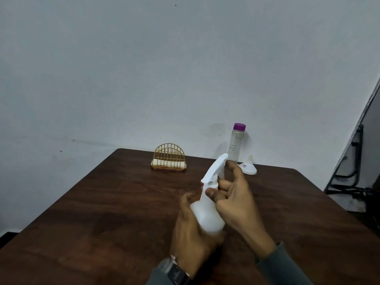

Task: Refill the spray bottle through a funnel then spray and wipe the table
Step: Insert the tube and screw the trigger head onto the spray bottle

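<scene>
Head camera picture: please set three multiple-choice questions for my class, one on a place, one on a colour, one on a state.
1. Where is the funnel?
A. On the floor
B. On the table, right of the clear bottle
C. In a wire rack

2. What colour is the clear bottle's cap?
A. Purple
B. Green
C. Red

3. How is the spray bottle?
A. Lying untouched
B. Standing alone
C. Held in both hands, spray head on

Answers:
1 B: it sits wide end down beside the clear bottle.
2 A: the cap is plainly purple.
3 C: the left hand grips its body, and the right hand holds its neck.
</scene>
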A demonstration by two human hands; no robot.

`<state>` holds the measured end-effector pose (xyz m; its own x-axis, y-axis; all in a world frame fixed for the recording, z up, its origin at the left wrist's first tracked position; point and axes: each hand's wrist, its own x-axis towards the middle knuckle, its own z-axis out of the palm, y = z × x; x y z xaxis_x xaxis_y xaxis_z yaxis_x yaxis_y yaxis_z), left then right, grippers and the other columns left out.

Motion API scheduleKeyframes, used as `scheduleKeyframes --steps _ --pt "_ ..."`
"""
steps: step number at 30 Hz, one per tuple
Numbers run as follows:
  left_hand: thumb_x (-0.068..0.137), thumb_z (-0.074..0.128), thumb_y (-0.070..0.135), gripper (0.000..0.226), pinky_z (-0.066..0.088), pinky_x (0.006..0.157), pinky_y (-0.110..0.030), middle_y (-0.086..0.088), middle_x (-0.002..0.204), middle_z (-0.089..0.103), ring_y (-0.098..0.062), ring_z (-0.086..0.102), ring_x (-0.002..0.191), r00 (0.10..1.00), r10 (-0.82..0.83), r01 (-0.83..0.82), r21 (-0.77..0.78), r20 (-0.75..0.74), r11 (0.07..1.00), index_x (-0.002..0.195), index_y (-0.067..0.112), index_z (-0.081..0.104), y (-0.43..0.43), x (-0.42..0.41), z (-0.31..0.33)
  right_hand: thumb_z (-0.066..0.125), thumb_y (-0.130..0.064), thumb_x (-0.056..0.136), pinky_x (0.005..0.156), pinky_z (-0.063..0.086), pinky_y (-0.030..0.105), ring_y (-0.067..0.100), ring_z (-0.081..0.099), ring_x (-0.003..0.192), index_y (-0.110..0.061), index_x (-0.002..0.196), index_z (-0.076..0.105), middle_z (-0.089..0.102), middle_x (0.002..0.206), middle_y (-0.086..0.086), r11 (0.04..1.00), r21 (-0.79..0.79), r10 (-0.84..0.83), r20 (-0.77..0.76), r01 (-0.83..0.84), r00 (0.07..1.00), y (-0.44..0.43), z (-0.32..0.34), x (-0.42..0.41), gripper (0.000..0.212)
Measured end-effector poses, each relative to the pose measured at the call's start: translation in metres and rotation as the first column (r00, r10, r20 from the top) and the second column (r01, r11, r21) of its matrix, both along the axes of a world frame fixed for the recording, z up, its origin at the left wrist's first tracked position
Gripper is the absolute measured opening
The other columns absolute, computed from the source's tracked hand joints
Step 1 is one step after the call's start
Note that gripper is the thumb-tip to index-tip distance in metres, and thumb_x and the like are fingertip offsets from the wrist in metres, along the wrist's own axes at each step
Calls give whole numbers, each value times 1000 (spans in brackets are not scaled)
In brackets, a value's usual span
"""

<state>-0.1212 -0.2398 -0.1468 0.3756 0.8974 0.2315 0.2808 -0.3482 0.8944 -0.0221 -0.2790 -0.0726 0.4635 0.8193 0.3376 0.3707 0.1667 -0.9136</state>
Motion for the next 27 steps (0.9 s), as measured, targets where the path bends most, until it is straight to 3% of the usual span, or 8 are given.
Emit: scheduleKeyframes --steps 3,7,10,14,17,20,23,27 --pt "63 89 46 111 40 85 -13 23 108 47 -1 55 103 998 13 -12 -15 69 1000 145 33 14 -5 1 -4 85 -3 81 99 56 34 -1 75 96 -32 154 32 74 86 -23 997 27 -71 -29 72 997 -3 -1 -4 95" --pt "45 95 56 129 45 87 -13 14 127 52 -6 57 115 996 -61 57 57 60 997 141 41 9 2 -8 -12 88 -3 76 104 55 44 13 74 109 -37 160 15 74 118 3 1000 12 -10 -151 12 989 -8 2 8 117" --pt "47 94 59 129 43 82 -5 13 129 55 -4 59 113 995 -80 76 72 53 994 142 43 7 5 -10 -13 76 4 87 111 49 50 16 69 120 -39 163 -5 71 130 3 995 -12 94 -131 -97 987 -8 1 14 119" --pt "51 93 53 125 44 76 -2 16 123 56 -2 60 110 995 -62 56 81 73 995 139 49 6 3 -8 -14 87 1 78 94 60 39 9 77 94 -37 157 18 75 103 -7 1000 13 -13 -85 14 996 -8 2 12 111" --pt "51 90 56 120 53 91 -19 12 132 56 -7 61 116 993 -72 59 124 97 990 142 43 13 3 -9 -17 98 -18 64 84 62 39 9 75 81 -42 143 27 71 93 -1 996 36 -79 -13 80 997 -8 3 8 109" --pt "52 90 55 116 54 94 -25 13 133 58 -7 62 116 992 -67 52 139 106 989 138 49 13 3 -10 -16 96 -34 63 89 61 40 6 74 91 -47 150 20 71 104 -7 999 21 -49 49 48 998 -10 0 5 117" --pt "54 90 57 118 54 93 -24 11 132 60 -7 62 117 993 -60 44 151 101 988 144 45 14 3 -11 -19 91 -35 73 102 56 43 4 72 109 -50 158 7 73 120 -14 1000 25 5 2 -5 1000 -10 -2 4 120" --pt "54 88 59 120 47 90 -16 12 135 57 -6 59 121 995 -45 34 136 83 990 145 46 10 2 -10 -20 87 -35 65 97 59 44 10 76 97 -47 150 26 79 102 -9 995 89 -45 -15 46 999 -7 -4 2 104"
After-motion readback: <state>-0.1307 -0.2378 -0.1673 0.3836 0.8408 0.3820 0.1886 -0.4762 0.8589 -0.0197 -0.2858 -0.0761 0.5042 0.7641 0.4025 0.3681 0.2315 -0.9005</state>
